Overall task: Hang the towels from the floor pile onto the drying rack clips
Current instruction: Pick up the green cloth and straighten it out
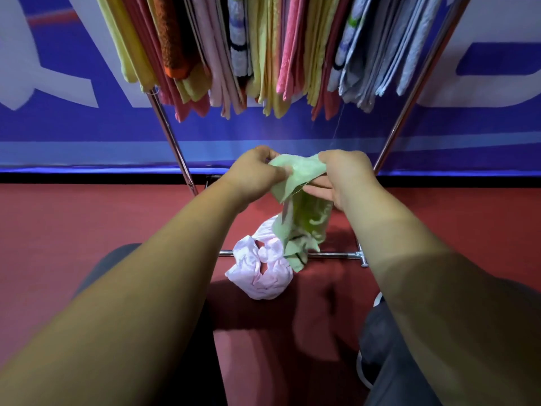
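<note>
The person holds a light green towel (298,183) with both hands, in the air in front of the drying rack (175,142) and above the red floor (87,218). The left hand (254,174) pinches the upper edge of the towel on its left side, with the fingers curled around the cloth. The right hand (345,177) grips the other end of the same edge, and the fingers (319,190) lie under the fabric. The rest of the towel hangs down between the hands and is still folded and twisted.

Under it, a pink towel (263,271) lies crumpled on the floor, beside the lower bar of the rack (330,254). It seems to be the last one in the pile. Many towels (263,54) hang already on the rack above; the clips themselves are not in view.

The step in hand is, I think, to open the green towel. To do it well, the hands should slide apart along the top edge until it is straight and flat. Then one corner can go up to a free clip.
</note>
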Demonstrator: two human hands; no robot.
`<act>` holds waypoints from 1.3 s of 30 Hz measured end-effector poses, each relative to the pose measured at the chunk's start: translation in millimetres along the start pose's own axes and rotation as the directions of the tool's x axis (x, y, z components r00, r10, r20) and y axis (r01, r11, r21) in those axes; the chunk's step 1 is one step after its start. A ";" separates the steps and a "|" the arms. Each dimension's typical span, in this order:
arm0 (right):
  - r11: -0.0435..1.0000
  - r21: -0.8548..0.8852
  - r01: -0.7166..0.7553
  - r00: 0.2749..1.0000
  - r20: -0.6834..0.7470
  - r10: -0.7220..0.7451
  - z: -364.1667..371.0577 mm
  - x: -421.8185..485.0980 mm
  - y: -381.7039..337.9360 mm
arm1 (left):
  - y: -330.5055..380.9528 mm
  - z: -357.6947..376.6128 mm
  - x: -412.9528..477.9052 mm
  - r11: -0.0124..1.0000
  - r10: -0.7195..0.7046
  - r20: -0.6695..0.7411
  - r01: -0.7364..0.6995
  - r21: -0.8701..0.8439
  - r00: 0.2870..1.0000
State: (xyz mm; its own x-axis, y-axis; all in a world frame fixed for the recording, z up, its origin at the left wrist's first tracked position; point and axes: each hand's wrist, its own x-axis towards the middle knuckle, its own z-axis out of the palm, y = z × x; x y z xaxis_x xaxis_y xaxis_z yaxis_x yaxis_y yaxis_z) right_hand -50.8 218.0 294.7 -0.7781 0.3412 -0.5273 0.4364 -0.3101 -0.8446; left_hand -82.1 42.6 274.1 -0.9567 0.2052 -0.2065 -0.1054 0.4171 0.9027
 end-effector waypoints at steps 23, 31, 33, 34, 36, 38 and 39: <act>0.990 -0.139 -0.002 0.964 0.262 0.039 15.1 17.4 33.3 | 15.2 5.2 1.7 0.823 -0.114 0.118 0.160 -0.545 0.986; 0.905 -0.288 0.312 0.928 0.295 -0.226 20.2 6.9 39.1 | 0.6 -2.4 7.2 0.964 -0.011 -0.115 -0.021 -0.267 0.993; 0.811 -0.401 0.427 0.900 0.275 -0.338 19.9 6.3 38.5 | 3.4 -3.1 4.0 0.968 -0.002 -0.115 -0.027 -0.251 0.993; 0.720 -0.494 0.486 0.874 0.270 -0.405 18.6 7.6 37.6 | 3.6 -3.9 3.5 0.970 0.002 -0.115 -0.030 -0.242 0.993; 0.611 -0.586 0.533 0.833 0.236 -0.500 15.0 15.1 38.3 | 3.6 -6.5 3.5 0.975 0.009 -0.126 -0.037 -0.220 0.992; 0.655 -0.549 0.520 0.831 0.148 -0.536 12.0 16.2 34.9 | 3.2 -11.0 4.9 0.983 0.018 -0.129 -0.041 -0.178 0.991; 0.702 -0.498 0.510 0.838 0.105 -0.535 10.2 17.1 32.7 | 3.5 -13.1 5.4 0.989 0.031 -0.127 -0.049 -0.143 0.991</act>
State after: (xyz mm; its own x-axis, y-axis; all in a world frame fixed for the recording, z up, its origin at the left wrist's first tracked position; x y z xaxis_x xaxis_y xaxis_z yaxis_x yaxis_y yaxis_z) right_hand -54.5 204.7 259.0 -0.9332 0.3588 0.0196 0.1339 0.3980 -0.9076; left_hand -91.2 33.6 281.1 -0.9862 0.1036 -0.1288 -0.0959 0.2760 0.9564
